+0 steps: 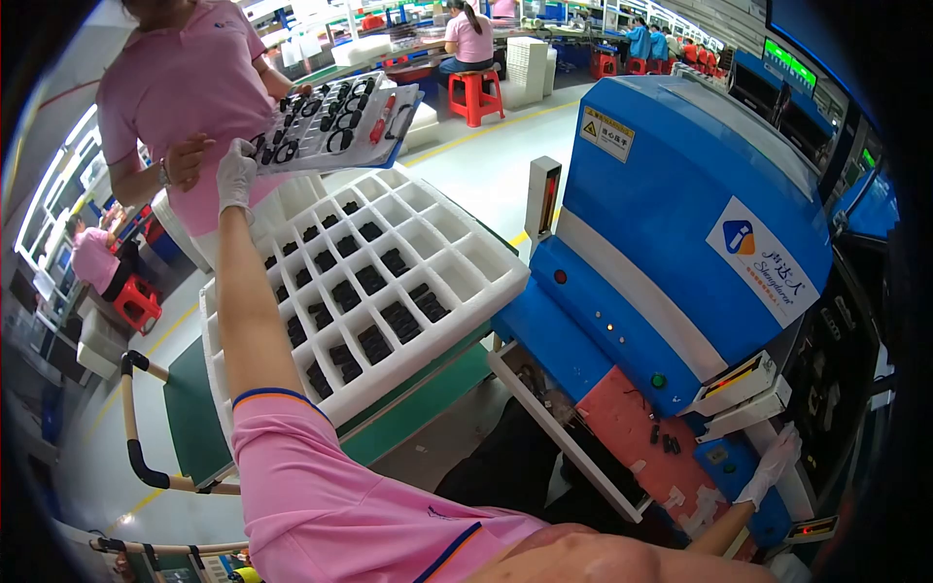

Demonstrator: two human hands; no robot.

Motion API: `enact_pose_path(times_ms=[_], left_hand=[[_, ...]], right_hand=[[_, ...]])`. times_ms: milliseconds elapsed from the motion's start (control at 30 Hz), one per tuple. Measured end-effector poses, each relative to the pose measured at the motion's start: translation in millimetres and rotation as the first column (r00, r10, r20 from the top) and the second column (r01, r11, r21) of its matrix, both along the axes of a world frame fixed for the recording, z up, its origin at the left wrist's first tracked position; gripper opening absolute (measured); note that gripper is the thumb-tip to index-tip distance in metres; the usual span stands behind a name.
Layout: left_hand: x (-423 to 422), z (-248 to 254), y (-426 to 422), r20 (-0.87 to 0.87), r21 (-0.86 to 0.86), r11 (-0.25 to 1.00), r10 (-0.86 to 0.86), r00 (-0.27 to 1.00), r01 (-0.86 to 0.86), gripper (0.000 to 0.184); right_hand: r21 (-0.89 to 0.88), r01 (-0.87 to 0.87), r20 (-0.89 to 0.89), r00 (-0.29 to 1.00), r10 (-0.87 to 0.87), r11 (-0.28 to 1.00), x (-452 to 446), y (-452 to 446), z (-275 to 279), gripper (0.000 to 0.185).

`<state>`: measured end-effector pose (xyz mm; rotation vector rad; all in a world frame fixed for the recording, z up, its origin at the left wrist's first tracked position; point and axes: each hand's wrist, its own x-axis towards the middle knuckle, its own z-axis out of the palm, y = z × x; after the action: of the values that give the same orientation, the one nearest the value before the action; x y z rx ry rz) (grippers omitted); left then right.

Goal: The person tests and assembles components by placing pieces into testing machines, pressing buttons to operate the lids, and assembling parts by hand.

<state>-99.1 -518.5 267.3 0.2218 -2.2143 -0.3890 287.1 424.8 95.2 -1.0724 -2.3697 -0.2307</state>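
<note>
My left hand point(235, 176), in a white glove, is stretched out to the near left corner of a shallow pale tray point(364, 155). Its fingers look closed on that corner, though they partly hide it. Rows of black ring-shaped parts point(342, 120) and a red pen-like item point(382, 119) lie in the tray, with a blue edge beneath. A co-worker's hand point(282, 87) is at the tray's far side; their other hand point(187, 160) is off it. My right hand point(775, 464), also gloved, rests with fingers stretched out against the blue machine point(671, 243) at lower right.
Below my left arm, a white foam tray point(457, 277) with compartments, many holding black parts point(374, 343), sits on a green cart point(389, 428). A pink work surface point(646, 447) and an open drawer point(554, 428) adjoin the machine. Red stools point(476, 95) stand beyond.
</note>
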Motion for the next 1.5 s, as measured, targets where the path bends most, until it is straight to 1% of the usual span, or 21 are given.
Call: enact_pose_path(times_ms=[133,300,433,567,667,700,800,833,933,967,1067,1133,1200,1267,1333,1400,1433,1500], left_hand=[[1,-1,-7,-0.007,-0.046,0.998,0.05,0.999,-0.05,0.022],[0,-4,-16,-0.039,-0.066,0.997,0.046,0.998,-0.048,0.021],[2,-3,-16,-0.051,-0.058,0.998,0.019,0.998,-0.022,0.021],[13,1,-5,-0.054,-0.101,0.993,0.058,0.997,-0.063,0.021],[23,1,8,-0.213,-0.141,0.982,0.091,0.973,-0.123,0.022],[24,1,7,-0.212,-0.141,0.982,0.093,0.973,-0.124,0.022],[24,-1,-3,-0.307,-0.127,0.988,0.049,0.95,-0.091,0.019],[25,-2,-5,-0.306,-0.127,0.988,0.051,0.951,-0.094,0.019],[27,1,-7,-0.104,-0.127,0.989,0.069,0.992,-0.082,0.017],[28,1,-7,-0.1,-0.131,0.988,0.064,0.993,-0.077,0.017],[27,1,-1,-0.138,-0.203,0.972,0.094,0.986,-0.121,0.018],[19,-3,-15,-0.125,-0.292,0.95,0.077,0.989,-0.111,0.02],[27,2,-3,-0.104,-0.309,0.946,0.071,0.992,-0.1,0.019],[30,5,3,-0.065,-0.318,0.944,0.078,0.995,-0.094,0.018],[24,5,-17,-0.096,-0.522,0.85,0.023,0.995,-0.07,0.019],[31,11,-5,0.024,-0.484,0.862,0.184,0.983,-0.15,0.022],[30,12,-2,0.022,-0.489,0.862,0.166,0.986,-0.134,0.022],[29,9,-5,0.094,-0.367,0.916,0.208,0.974,-0.161,0.024]], right_hand=[[-0.056,0.001,0.044,0.999,0.002,0.998,-1,-11,10,0.041],[-0.046,0.021,0.103,0.995,-0.016,0.999,-1,-6,8,0.042],[-0.07,0.04,0.139,0.99,-0.03,0.997,0,2,5,0.042],[-0.032,-0.003,0.14,0.99,0.007,0.999,0,1,3,0.043],[-0.071,0.05,0.106,0.993,-0.042,0.996,-1,-9,8,0.043],[-0.071,0.048,0.107,0.993,-0.04,0.996,-1,-6,6,0.043],[-0.02,-0.01,0.088,0.996,0.011,1.0,3,7,-4,0.042],[-0.019,-0.012,0.09,0.996,0.014,1.0,2,3,-1,0.042],[-0.073,0.018,0.076,0.997,-0.013,0.997,0,-10,10,0.042],[-0.077,0.023,0.08,0.997,-0.017,0.997,-1,-10,9,0.042],[0.06,-0.013,0.14,0.99,0.004,0.998,2,0,-1,0.04],[0.153,-0.034,0.167,0.986,0.008,0.988,2,11,-13,0.034],[0.104,-0.084,0.028,0.996,0.081,0.991,1,15,-18,0.027],[0.128,-0.054,0.132,0.991,0.037,0.99,0,-2,-2,0.024],[0.336,-0.116,0.108,0.991,0.084,0.935,2,-4,-7,0.025],[0.421,-0.144,-0.003,0.987,0.16,0.896,1,-13,-2,0.026],[0.416,-0.126,-0.005,0.99,0.141,0.901,2,-16,0,0.026],[0.281,-0.126,-0.057,0.987,0.147,0.951,0,-21,5,0.026]])
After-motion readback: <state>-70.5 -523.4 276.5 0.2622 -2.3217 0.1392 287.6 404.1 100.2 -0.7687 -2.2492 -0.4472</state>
